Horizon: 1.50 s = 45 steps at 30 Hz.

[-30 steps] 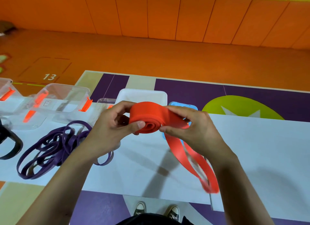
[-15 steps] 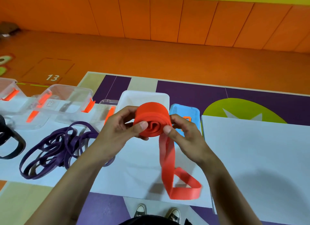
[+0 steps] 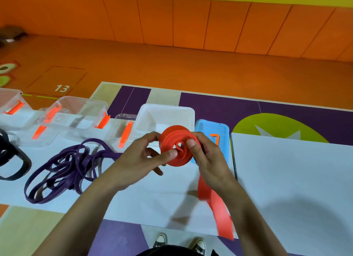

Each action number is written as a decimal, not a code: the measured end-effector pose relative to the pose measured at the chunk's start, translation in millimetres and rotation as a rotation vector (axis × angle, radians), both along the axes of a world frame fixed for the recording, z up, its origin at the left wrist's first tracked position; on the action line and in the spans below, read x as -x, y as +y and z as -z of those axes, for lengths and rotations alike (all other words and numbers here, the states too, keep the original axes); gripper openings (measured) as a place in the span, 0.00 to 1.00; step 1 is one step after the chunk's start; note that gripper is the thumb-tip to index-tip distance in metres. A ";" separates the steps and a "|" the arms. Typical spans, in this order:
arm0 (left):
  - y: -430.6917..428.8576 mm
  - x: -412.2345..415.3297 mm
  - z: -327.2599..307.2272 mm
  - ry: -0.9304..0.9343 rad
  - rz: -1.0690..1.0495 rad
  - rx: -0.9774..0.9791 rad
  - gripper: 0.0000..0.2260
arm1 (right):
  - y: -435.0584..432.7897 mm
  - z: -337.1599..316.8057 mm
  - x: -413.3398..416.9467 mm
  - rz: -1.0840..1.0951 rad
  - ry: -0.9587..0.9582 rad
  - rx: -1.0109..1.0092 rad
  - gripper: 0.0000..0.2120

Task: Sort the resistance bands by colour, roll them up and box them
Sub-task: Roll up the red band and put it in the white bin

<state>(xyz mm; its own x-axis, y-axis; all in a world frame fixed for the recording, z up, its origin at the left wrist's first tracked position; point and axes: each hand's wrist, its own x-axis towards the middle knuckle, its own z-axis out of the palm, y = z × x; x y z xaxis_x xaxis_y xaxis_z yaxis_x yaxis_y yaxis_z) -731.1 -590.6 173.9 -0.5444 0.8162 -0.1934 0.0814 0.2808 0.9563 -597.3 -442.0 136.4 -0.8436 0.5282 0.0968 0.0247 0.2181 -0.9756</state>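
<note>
One red band (image 3: 176,146), partly rolled, held above the table's (image 3: 286,170) far edge.
Left hand (image 3: 141,160) and right hand (image 3: 208,156): each grip pinches the roll; its tail is blurred. Purple bands (image 3: 65,170) tangled, uncountable; one black band (image 3: 13,160) cut off at the left edge.

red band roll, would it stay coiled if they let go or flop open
Likely unwinds: the red band roll has loose, uneven layers, and the left hand and right hand both pinch it. Its tail hangs limp, so it looks floppy and light. Set on edge, the coil might roll.
</note>
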 end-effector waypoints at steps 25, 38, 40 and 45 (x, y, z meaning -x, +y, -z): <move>8.8 -13.6 22.6 -0.232 -0.139 -0.373 0.23 | 1.4 6.1 0.0 0.090 0.088 0.227 0.19; -6.6 20.0 -23.7 0.263 0.182 0.117 0.18 | 4.5 -0.1 -7.4 -0.086 -0.109 0.017 0.16; -6.6 22.3 -27.1 0.242 0.223 0.132 0.14 | 4.5 -1.3 -7.9 -0.105 -0.101 0.027 0.15; -9.3 10.3 -11.0 0.173 0.168 0.082 0.15 | 12.1 -2.6 -12.9 -0.101 -0.095 0.074 0.15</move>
